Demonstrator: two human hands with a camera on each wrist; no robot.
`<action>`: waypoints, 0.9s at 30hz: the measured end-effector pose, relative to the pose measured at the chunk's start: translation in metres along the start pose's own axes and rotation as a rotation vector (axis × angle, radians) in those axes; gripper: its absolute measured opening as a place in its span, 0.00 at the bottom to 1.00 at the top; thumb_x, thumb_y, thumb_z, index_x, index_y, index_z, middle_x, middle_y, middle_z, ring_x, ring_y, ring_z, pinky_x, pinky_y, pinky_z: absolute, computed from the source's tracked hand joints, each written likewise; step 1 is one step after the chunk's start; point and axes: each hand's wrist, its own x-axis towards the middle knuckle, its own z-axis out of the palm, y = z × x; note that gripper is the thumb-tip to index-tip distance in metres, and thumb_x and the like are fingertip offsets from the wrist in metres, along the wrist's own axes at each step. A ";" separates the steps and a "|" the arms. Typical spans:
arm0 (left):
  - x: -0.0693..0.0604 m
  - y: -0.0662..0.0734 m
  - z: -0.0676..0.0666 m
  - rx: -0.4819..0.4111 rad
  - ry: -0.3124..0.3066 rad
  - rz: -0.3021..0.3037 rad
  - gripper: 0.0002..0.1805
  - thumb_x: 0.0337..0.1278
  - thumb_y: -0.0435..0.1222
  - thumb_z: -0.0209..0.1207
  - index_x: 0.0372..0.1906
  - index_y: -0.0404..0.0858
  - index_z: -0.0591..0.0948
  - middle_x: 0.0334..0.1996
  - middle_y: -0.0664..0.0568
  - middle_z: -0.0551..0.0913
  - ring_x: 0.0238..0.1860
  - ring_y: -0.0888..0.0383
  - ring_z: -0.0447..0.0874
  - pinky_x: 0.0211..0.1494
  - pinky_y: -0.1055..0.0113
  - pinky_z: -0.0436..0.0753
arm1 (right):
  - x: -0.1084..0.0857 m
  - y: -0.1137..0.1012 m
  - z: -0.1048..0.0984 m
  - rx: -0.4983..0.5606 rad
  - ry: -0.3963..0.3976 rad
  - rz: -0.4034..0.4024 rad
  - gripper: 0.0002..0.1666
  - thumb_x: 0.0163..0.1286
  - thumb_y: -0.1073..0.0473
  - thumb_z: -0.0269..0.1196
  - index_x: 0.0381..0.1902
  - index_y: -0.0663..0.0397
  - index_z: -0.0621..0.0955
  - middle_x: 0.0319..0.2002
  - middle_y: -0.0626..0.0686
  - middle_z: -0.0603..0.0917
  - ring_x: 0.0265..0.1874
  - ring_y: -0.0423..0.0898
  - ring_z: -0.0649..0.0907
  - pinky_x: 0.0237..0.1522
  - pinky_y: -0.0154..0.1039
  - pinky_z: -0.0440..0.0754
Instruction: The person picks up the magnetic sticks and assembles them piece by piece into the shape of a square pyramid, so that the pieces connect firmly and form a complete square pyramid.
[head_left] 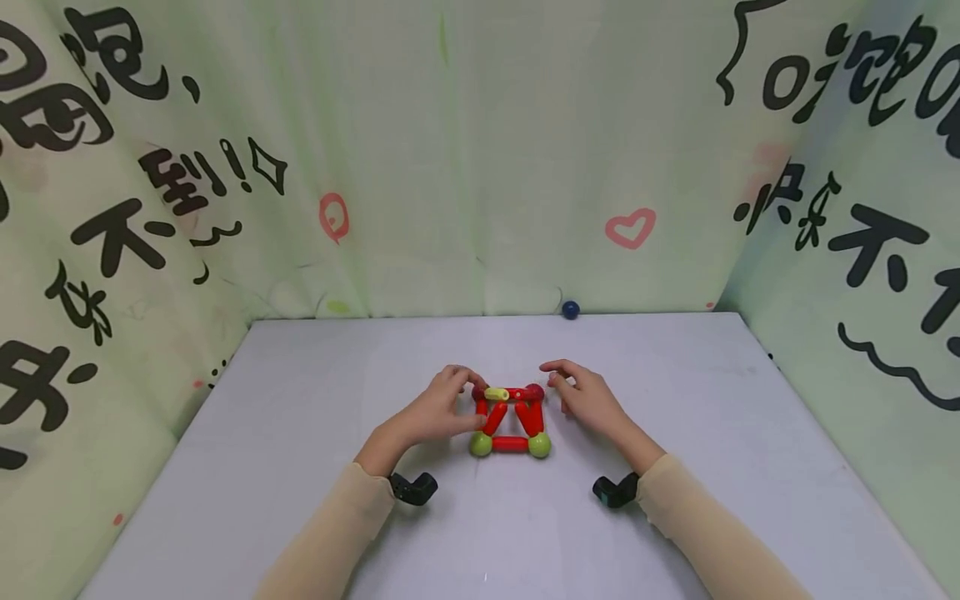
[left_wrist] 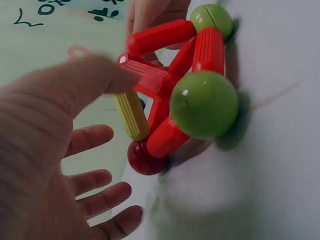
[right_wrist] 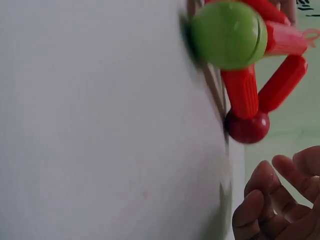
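Note:
On the table stands a frame of magnetic building rods and balls. Red rods join two green balls at the near side and two dark red balls at the far side; other rods lean inward and upward. A yellow rod slopes up from one dark red ball. My left hand is at the frame's left side, fingers spread, its thumb overlapping a red rod in the left wrist view; contact is unclear. To the right, my right hand hovers apart from the frame, its fingers loosely bent around nothing.
A dark blue ball lies at the table's back edge by the curtain. Pale green curtain with black writing surrounds the white table at the back and sides. Each wrist wears a black camera.

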 end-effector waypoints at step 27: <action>0.001 -0.004 -0.002 0.187 -0.179 0.033 0.50 0.49 0.48 0.74 0.77 0.43 0.63 0.77 0.50 0.64 0.74 0.49 0.62 0.72 0.50 0.74 | 0.084 0.017 -0.046 -0.394 -0.020 -0.048 0.34 0.81 0.65 0.41 0.80 0.71 0.53 0.81 0.68 0.49 0.81 0.66 0.52 0.78 0.63 0.52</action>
